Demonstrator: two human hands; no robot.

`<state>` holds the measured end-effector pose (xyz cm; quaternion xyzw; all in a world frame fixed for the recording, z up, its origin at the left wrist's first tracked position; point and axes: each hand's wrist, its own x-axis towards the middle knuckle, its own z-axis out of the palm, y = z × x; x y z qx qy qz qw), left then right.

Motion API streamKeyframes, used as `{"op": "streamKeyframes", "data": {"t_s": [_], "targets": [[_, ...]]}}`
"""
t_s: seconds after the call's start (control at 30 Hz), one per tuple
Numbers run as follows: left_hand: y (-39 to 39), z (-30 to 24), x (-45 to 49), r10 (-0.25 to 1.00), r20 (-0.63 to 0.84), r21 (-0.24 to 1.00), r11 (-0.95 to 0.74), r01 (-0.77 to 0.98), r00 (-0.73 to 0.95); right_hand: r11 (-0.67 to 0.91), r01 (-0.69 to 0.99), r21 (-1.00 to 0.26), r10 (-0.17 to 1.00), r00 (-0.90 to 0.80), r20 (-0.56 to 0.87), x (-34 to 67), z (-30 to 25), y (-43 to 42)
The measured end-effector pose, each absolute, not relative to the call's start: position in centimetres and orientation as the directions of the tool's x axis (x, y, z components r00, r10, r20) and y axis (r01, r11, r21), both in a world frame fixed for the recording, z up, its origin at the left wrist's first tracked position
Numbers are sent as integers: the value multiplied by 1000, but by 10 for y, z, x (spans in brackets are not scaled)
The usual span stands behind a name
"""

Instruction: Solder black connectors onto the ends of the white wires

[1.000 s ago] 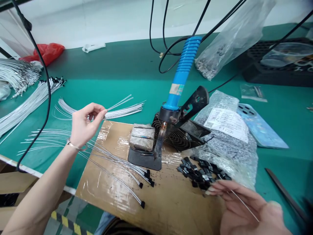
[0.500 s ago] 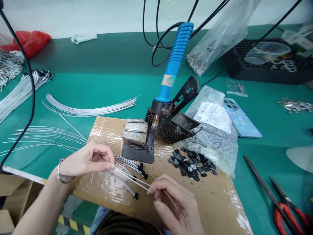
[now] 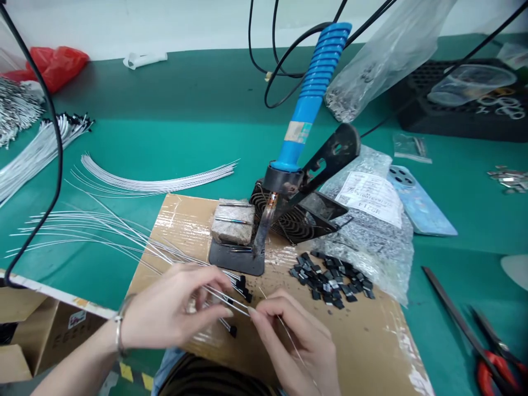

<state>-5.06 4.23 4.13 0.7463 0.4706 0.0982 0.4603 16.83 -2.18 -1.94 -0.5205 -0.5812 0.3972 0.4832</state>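
Soldering iron (image 3: pixel 307 104) with a ribbed blue handle is leaning in its black stand (image 3: pixel 237 263) just ahead of my hands, beside a scorched block (image 3: pixel 232 221) and a round wire grille (image 3: pixel 289 220). Black cable (image 3: pixel 53 137) is hanging down the left of my view, over the green bench mat (image 3: pixel 124 126). Small black clips (image 3: pixel 330 283) are lying in a pile on the taped cardboard (image 3: pixel 363 341), against a bubble-wrap bag (image 3: pixel 371 247) whose white label (image 3: pixel 369 198) is carrying print I cannot read. Red-handled scissors (image 3: pixel 493 374) are lying off to my right. Thin white wires (image 3: pixel 111 225) are fanning out from the cardboard's edge across the mat and running under my left hand (image 3: pixel 173 308), which is curling narrowly around them near their black ends (image 3: pixel 241 289). My right hand (image 3: pixel 292 335) is pinching one thin wire (image 3: pixel 284 330) between thumb and fingers, close beside my left hand
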Motion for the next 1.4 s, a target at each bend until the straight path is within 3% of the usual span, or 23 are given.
{"op": "streamKeyframes", "data": {"t_s": [0.23,0.47,0.63,0.77,1.0,1.4], "targets": [[22,28,-17,848,-277,849,-4,528,452,87,227,-970,992,66,105,166,-25,-23],[24,22,-13,858,-350,878,162,451,375,-46,125,-991,987,158,-26,158,-23,-24],[28,18,-13,861,-396,890,274,364,320,-105,-83,-991,971,208,-120,164,-30,-20],[31,20,-15,864,-392,904,297,309,316,-80,-181,-980,982,156,-109,169,-35,-19],[28,21,-14,873,-383,910,301,285,300,-254,-252,-934,945,140,-295,153,-14,-18],[24,17,-12,903,-339,916,254,310,262,-358,-401,-843,900,92,-426,150,-9,-15]]}}
